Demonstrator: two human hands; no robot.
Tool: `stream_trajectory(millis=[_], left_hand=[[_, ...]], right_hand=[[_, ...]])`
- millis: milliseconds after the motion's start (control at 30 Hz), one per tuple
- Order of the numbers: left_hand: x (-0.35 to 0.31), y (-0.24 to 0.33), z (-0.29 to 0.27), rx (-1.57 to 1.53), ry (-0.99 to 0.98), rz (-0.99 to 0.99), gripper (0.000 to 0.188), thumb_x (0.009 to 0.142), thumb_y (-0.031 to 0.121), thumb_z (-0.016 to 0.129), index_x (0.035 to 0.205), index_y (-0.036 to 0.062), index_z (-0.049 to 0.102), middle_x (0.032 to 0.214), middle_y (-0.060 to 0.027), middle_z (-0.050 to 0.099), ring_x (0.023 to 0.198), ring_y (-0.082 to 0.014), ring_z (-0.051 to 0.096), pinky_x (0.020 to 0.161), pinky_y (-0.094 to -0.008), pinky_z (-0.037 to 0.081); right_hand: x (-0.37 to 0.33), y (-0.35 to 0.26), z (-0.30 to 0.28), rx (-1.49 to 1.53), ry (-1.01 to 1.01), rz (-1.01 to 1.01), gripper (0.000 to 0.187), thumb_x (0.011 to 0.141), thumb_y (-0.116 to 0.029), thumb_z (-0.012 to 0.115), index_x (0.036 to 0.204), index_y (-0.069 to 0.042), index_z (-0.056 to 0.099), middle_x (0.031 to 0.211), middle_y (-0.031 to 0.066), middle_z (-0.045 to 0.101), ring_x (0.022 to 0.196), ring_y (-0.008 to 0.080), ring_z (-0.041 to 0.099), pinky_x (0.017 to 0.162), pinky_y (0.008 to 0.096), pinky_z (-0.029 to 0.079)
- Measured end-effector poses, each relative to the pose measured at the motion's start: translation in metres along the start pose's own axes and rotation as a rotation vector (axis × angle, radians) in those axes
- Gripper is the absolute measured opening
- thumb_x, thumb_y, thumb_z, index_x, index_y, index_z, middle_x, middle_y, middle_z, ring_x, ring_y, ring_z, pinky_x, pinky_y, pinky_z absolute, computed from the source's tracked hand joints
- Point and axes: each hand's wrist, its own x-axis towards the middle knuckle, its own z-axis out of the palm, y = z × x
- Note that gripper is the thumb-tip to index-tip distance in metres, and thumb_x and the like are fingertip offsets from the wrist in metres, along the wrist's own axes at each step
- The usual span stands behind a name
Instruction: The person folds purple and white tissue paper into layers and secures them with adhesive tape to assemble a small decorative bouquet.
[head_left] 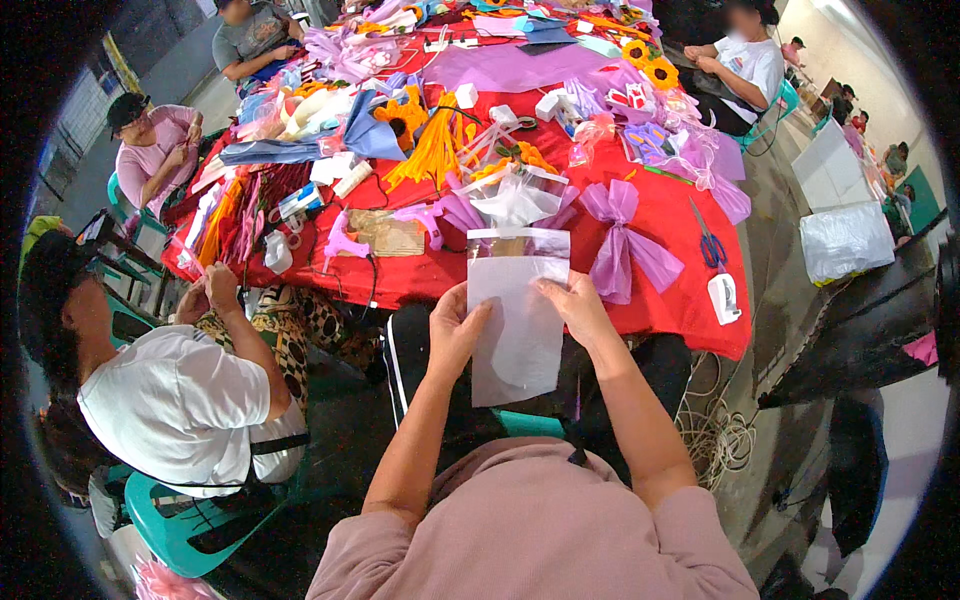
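Over my lap at the table's near edge, I hold up a white translucent sheet (517, 335) with a clear band along its top. My left hand (458, 332) pinches its left edge, thumb in front. At the opposite edge, my right hand (580, 308) grips it the same way, with most fingers behind the sheet. Just beyond lies a small bundle wrapped in white and purple mesh (517, 200). A purple tied bow of wrap (625, 245) rests beside my right hand.
Scissors (711, 240) and a white tape dispenser (724, 299) lie at the right of the red-covered table (660, 320). Two purple glue guns (343, 238) flank a cardboard piece (392, 236). Orange strips (437, 145) and felt sunflowers (400, 118) crowd farther back. A person (185, 385) sits close at left.
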Motion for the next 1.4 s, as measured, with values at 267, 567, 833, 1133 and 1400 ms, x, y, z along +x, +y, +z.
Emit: stream_trajectory(millis=[267, 567, 833, 1133, 1400], left_hand=[[0.063, -0.024, 0.011, 0.245, 0.214, 0.044, 0.025, 0.081, 0.008, 0.070, 0.100, -0.0042, 0.060, 0.086, -0.0083, 0.066, 0.072, -0.0121, 0.060, 0.066, -0.0261, 0.049], [0.058, -0.025, 0.026, 0.509, 0.246, 0.074, 0.023, 0.074, 0.013, 0.076, 0.088, -0.0009, 0.063, 0.087, -0.0093, 0.066, 0.073, -0.0157, 0.060, 0.067, -0.0287, 0.049], [0.058, -0.026, 0.035, 0.606, 0.262, 0.199, 0.039, 0.069, 0.021, 0.082, 0.094, -0.0030, 0.064, 0.094, -0.0153, 0.066, 0.086, -0.0255, 0.064, 0.077, -0.0352, 0.050], [0.060, -0.020, 0.032, 0.740, 0.200, 0.137, 0.044, 0.064, 0.027, 0.083, 0.094, 0.0008, 0.064, 0.101, -0.0140, 0.062, 0.104, -0.0329, 0.054, 0.093, -0.0423, 0.041], [0.055, -0.005, 0.036, 1.023, 0.274, 0.425, 0.038, 0.068, 0.027, 0.079, 0.099, 0.0082, 0.067, 0.110, -0.0091, 0.058, 0.110, -0.0306, 0.048, 0.092, -0.0478, 0.033]], right_hand=[[0.054, 0.059, 0.008, -0.501, 0.504, -0.091, 0.021, 0.080, -0.019, 0.067, 0.082, 0.001, 0.065, 0.071, 0.0184, 0.065, 0.067, 0.0312, 0.066, 0.063, 0.0408, 0.049], [0.051, 0.054, 0.019, -0.616, 0.525, -0.135, 0.018, 0.084, -0.016, 0.063, 0.081, 0.001, 0.064, 0.075, 0.0199, 0.065, 0.070, 0.0368, 0.065, 0.062, 0.0419, 0.048], [0.063, 0.060, 0.026, -0.625, 0.574, -0.177, 0.019, 0.084, -0.017, 0.062, 0.081, 0.002, 0.064, 0.075, 0.0202, 0.066, 0.071, 0.0382, 0.065, 0.064, 0.0436, 0.049], [0.066, 0.065, 0.029, -0.672, 0.565, -0.115, 0.019, 0.085, -0.017, 0.061, 0.086, 0.002, 0.065, 0.078, 0.0219, 0.066, 0.074, 0.0401, 0.064, 0.068, 0.0456, 0.049], [0.061, 0.067, 0.022, -0.639, 0.615, -0.185, 0.015, 0.084, -0.011, 0.062, 0.092, 0.001, 0.061, 0.081, 0.0199, 0.067, 0.076, 0.0371, 0.065, 0.069, 0.0441, 0.049]])
